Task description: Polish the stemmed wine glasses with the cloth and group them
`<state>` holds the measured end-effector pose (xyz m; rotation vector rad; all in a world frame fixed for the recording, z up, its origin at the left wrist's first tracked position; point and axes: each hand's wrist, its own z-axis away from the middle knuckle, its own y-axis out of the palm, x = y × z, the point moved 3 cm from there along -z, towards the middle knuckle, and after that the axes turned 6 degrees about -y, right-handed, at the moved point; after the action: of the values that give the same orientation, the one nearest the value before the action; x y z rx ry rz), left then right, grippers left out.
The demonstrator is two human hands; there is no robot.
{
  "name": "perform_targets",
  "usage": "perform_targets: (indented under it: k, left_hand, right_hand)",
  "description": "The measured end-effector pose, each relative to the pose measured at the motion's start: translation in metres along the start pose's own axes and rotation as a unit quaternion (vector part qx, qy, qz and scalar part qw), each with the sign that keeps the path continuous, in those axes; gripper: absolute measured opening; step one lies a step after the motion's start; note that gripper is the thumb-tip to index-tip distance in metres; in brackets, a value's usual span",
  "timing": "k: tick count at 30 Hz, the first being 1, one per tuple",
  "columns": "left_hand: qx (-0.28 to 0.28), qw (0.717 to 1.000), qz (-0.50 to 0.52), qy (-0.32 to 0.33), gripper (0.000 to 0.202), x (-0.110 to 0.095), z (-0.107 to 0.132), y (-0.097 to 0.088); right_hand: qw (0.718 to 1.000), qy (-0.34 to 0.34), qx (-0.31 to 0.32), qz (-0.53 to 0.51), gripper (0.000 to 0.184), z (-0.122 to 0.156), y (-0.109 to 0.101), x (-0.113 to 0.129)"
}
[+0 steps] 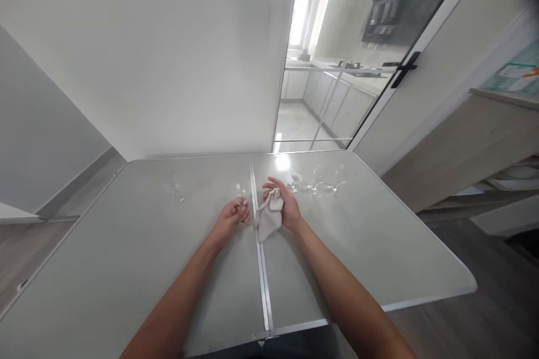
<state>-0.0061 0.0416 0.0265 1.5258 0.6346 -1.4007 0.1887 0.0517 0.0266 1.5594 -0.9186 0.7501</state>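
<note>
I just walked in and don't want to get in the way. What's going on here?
At a table, a person's left hand holds a clear glass, while the right hand holds a pale cloth. Three other glasses sit on the table's right half, beyond the right hand. A clear item on the left half is too faint to identify.

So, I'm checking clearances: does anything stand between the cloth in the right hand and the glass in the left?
Nothing visible does. Between the cloth in the right hand and the clear glass in the left hand there is only a gap above the table's seam.
</note>
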Motion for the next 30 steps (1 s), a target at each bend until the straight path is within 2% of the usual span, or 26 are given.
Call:
perform_targets:
  k: [1, 3, 7, 10, 12, 14, 15, 18, 21, 23, 24, 27, 28, 30]
  left_hand:
    - [-0.034, 0.999, 0.015, 0.012, 0.038, 0.002, -0.001, 0.001]
    - [-0.071, 0.997, 0.003, -0.003, 0.039, 0.008, -0.003, 0.004]
    - [-0.097, 0.992, -0.068, -0.043, 0.050, 0.018, -0.004, 0.013]
    - [-0.134, 0.986, -0.098, -0.001, 0.046, 0.014, -0.002, 0.012]
    - [-0.166, 0.976, -0.138, 0.037, 0.042, 0.007, -0.001, 0.004]
    - [-0.176, 0.963, -0.195, 0.063, 0.038, -0.001, -0.001, -0.006]
    - [-0.171, 0.957, -0.223, 0.070, 0.036, -0.005, -0.001, -0.011]
    - [-0.165, 0.944, -0.275, 0.076, 0.031, -0.013, -0.001, -0.024]
    - [-0.212, 0.925, -0.305, 0.083, 0.030, -0.021, 0.002, -0.037]
    - [-0.234, 0.895, -0.368, 0.096, 0.024, -0.026, 0.006, -0.040]
    - [-0.228, 0.877, -0.411, 0.102, 0.022, -0.028, 0.007, -0.039]
    - [-0.148, 0.823, -0.539, 0.100, 0.034, -0.028, 0.010, -0.027]
    - [-0.121, 0.803, -0.575, 0.096, 0.035, -0.027, 0.010, -0.022]
    - [-0.089, 0.761, -0.637, 0.089, 0.036, -0.026, 0.011, -0.011]
  right_hand:
    - [0.999, 0.004, -0.031, -0.029, 0.053, 0.000, 0.001, -0.001]
    - [0.998, 0.013, -0.055, -0.036, 0.049, 0.001, 0.004, -0.002]
    - [0.999, 0.014, -0.041, 0.012, 0.051, 0.008, 0.014, -0.005]
    - [0.999, 0.052, 0.002, -0.013, 0.054, 0.011, 0.018, -0.006]
    - [0.993, 0.097, 0.066, -0.014, 0.053, 0.013, 0.019, -0.006]
    - [0.984, 0.129, 0.123, 0.022, 0.054, 0.014, 0.017, -0.006]
    - [0.980, 0.138, 0.132, 0.046, 0.053, 0.013, 0.015, -0.006]
    - [0.981, 0.164, 0.085, 0.058, 0.045, 0.011, 0.006, -0.012]
    - [0.984, 0.175, 0.018, 0.015, 0.043, 0.005, -0.002, -0.016]
    - [0.989, 0.144, -0.023, 0.002, 0.043, 0.000, -0.006, -0.014]
    - [0.992, 0.115, -0.049, 0.004, 0.043, -0.002, -0.008, -0.011]
    - [0.991, -0.026, -0.113, 0.070, 0.042, -0.003, -0.008, 0.005]
    - [0.983, -0.083, -0.111, 0.117, 0.040, -0.001, -0.006, 0.010]
    - [0.956, -0.172, -0.061, 0.230, 0.038, 0.006, 0.003, 0.019]
